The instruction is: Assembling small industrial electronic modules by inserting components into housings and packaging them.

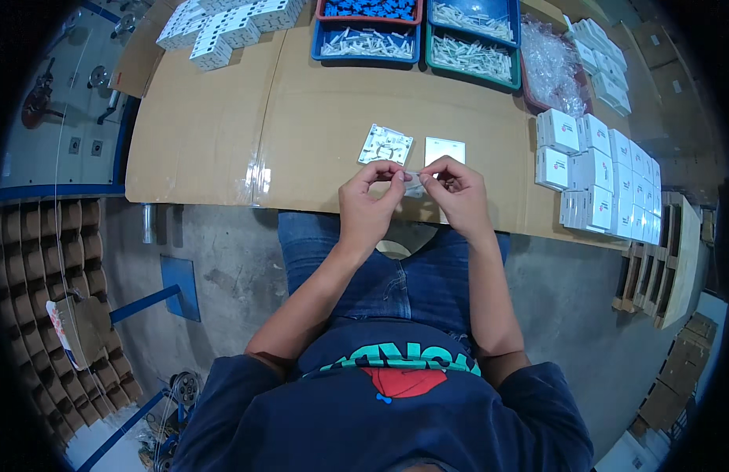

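My left hand (368,206) and my right hand (460,198) meet near the front edge of the cardboard-covered table. Both are closed in a pinch on a small, see-through whitish piece (413,189), which looks like a little plastic bag. The fingers hide part of it, and any contents are too small to make out. Just beyond my left fingertips lies a white square plastic housing (386,145) with its inner side and fittings facing up. A plain white square plate (445,149) rests beyond my right hand, partly covered by it.
Blue bins (366,59) of small white parts, a red bin (370,19) of blue pieces and a green-rimmed bin (473,71) stand at the back. Clear plastic bags (555,67) fill another bin. White boxes (599,177) are stacked right; white blocks (227,33) sit far left.
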`<state>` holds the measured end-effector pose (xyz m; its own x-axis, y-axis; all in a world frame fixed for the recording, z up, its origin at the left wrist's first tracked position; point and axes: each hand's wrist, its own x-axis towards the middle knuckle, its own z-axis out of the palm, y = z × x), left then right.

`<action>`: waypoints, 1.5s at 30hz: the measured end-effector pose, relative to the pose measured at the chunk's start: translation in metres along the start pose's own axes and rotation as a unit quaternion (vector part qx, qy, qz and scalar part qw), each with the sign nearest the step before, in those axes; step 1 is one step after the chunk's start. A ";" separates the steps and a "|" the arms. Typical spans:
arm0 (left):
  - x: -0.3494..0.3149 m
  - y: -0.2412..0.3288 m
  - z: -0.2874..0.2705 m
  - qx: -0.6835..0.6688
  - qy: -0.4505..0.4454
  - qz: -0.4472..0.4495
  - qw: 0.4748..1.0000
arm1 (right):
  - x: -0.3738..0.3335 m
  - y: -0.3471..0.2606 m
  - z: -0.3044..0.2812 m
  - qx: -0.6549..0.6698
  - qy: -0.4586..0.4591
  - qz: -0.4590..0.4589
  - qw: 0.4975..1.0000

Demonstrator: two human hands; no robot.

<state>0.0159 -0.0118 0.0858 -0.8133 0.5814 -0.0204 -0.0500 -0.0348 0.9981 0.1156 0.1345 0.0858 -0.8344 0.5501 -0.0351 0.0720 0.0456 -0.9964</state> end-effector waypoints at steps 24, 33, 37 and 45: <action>0.005 -0.008 -0.001 -0.078 -0.044 -0.060 0.994 | -0.001 0.001 -0.001 0.009 -0.024 0.044 0.999; 0.005 -0.002 -0.003 -0.083 -0.070 -0.104 0.989 | -0.001 0.004 0.002 0.009 -0.021 0.030 0.999; 0.005 -0.003 -0.002 -0.076 -0.065 -0.094 0.991 | -0.001 0.003 0.005 0.003 -0.014 0.036 0.999; 0.005 -0.002 -0.003 0.021 -0.045 -0.019 0.999 | -0.002 0.004 0.011 -0.015 0.004 0.036 0.999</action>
<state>0.0106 -0.0112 0.0834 -0.7563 0.6519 -0.0554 -0.0542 0.0220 0.9983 0.1113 0.1246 0.0815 -0.8217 0.5599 -0.1059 0.1480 0.0301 -0.9885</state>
